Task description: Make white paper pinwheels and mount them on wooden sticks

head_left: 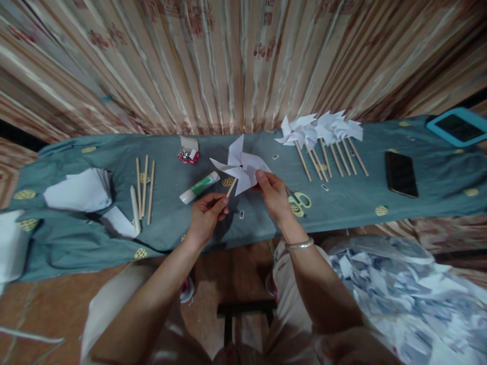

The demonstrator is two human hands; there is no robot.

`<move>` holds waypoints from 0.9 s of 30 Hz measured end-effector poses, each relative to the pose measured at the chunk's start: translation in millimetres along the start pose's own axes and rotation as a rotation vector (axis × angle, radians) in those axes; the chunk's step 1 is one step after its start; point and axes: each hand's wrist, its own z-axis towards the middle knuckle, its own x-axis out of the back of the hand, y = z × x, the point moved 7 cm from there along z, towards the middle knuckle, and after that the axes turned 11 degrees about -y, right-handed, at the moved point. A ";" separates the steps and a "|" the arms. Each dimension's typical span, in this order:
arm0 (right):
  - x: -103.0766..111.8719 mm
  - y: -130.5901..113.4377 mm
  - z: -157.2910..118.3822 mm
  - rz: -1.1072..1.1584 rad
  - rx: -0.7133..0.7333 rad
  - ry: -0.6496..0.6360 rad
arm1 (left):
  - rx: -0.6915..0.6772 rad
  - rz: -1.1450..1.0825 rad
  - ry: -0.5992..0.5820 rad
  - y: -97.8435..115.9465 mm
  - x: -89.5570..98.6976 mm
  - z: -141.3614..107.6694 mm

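Observation:
A white paper pinwheel (249, 165) with a small metal pin at its centre is held over the middle of the cloth-covered table (353, 195). My left hand (207, 215) is closed around its wooden stick. At the right, my right hand (273, 195) pinches one paper blade between thumb and fingers. A glue stick (200, 187) lies just beyond my left hand. Scissors (300, 203) with yellow-green handles lie beside my right hand, partly hidden by it. Behind the glue stick stands an opened small box (188, 151) of metal pins.
Several finished pinwheels (335, 129) lie in a row at the back right. A phone (401, 174) and a blue-framed tablet (458, 126) are farther right. Left are wooden sticks (143, 190), a white pointed tool (135, 208) and stacked paper (81, 190). A bag of paper scraps (414, 299) stands below right.

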 end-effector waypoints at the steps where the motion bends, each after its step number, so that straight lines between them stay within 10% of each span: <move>1: 0.7 -2.3 -0.7 -0.041 0.007 0.010 | 0.004 0.002 -0.001 -0.2 -0.4 -0.1; 27: 0.9 -9.5 -3.7 -0.152 0.014 0.078 | -0.042 0.043 -0.046 -4.2 -8.3 -0.9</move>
